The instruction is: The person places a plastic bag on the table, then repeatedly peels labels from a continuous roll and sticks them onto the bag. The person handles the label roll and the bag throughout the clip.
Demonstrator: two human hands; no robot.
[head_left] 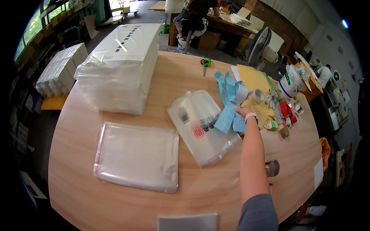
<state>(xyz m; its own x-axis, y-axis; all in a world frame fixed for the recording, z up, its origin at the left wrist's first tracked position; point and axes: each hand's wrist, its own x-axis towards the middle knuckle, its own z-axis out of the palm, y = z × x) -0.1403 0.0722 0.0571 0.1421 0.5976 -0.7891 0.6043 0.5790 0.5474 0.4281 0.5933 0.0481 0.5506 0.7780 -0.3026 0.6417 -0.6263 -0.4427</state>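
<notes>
My right arm stretches forward over the table, and my right hand (244, 111) is at a tangle of light blue paper strips (225, 122). Its fingers look closed on a strip, though the fingertips are partly hidden. A roll of white labels (241, 94) lies among the strips, just beyond the hand. Left of the hand, a plastic-wrapped printed packet (198, 131) with a red round mark and a barcode lies at a slant. Farther left is a flat stack of clear plastic bags (137, 158). My left hand is out of the picture.
A tall stack of wrapped printed packets (119, 69) stands at the far left. Green-handled scissors (205, 63) lie near the far edge. Tape, gloves and a white bucket (289, 82) crowd the right side. A small jar (272, 168) stands beside my forearm. Another person (194, 19) sits beyond the table.
</notes>
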